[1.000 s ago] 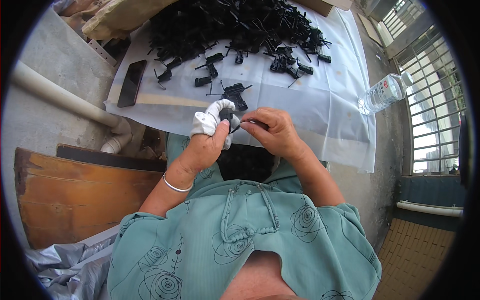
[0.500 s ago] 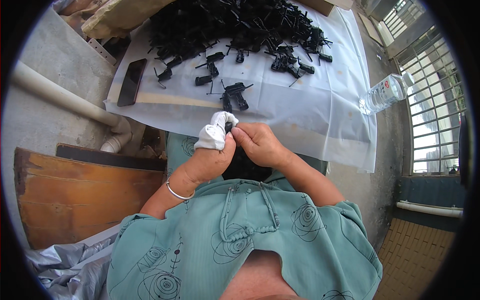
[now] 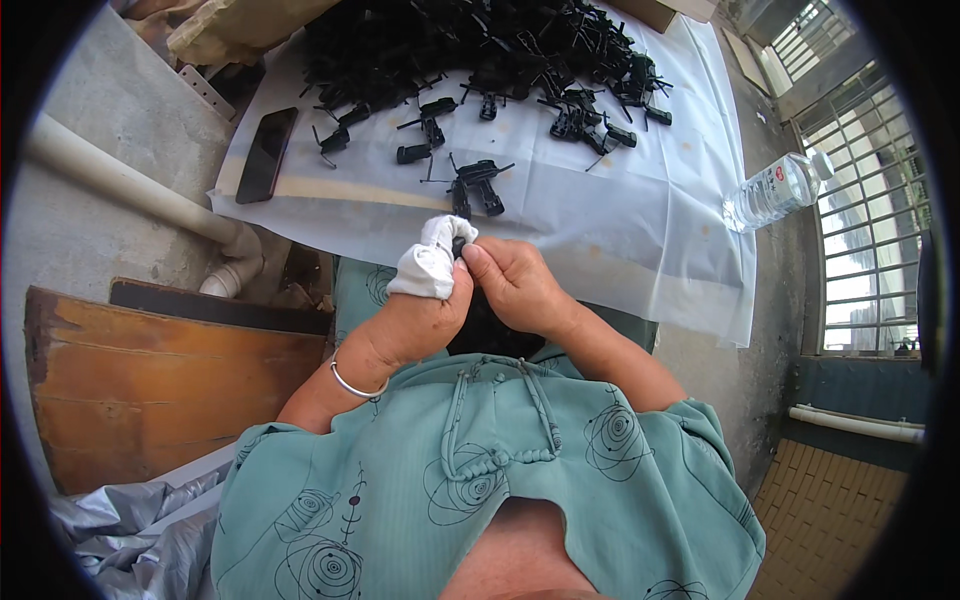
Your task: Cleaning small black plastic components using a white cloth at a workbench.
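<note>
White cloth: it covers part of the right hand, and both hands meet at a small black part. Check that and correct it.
Wrong hand: the head view shows the white cloth covering part of the left hand, while the right hand is bare. Both hands do meet at a small black part.

On the white plastic sheet (image 3: 600, 235): spindly black plastic parts (image 3: 470, 50) heaped far back, black rectangular phone (image 3: 267, 156) left, clear plastic bottle (image 3: 768, 198) right.
</note>
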The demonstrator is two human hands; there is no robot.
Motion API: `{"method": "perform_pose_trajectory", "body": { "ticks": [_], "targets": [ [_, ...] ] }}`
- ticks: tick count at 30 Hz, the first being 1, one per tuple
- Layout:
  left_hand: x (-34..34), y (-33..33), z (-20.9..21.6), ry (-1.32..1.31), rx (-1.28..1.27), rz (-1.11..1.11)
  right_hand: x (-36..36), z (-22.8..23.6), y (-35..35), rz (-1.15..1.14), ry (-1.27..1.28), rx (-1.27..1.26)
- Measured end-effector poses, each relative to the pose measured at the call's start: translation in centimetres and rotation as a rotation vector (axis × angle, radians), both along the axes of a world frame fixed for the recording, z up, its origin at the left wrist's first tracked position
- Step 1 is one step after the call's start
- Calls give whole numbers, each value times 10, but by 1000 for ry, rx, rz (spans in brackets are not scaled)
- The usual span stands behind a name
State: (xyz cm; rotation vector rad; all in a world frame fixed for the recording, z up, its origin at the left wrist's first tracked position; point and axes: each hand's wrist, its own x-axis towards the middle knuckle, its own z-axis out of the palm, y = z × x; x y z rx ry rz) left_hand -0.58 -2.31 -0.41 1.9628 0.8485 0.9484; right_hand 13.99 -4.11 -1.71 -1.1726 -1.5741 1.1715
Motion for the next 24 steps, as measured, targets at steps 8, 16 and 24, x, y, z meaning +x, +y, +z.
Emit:
{"method": "perform_pose_trajectory", "body": {
  "ticks": [8, 16, 24],
  "targets": [
    [-10, 6, -2, 178, 34, -23, 18, 1, 16, -56, -333, 226],
    [-16, 20, -14, 105, -27, 174, 3, -18, 66, -362, -761, 432],
    [5, 44, 15, -63, 114, 307, 16, 4, 45, -374, -772, 792]
  ]
}}
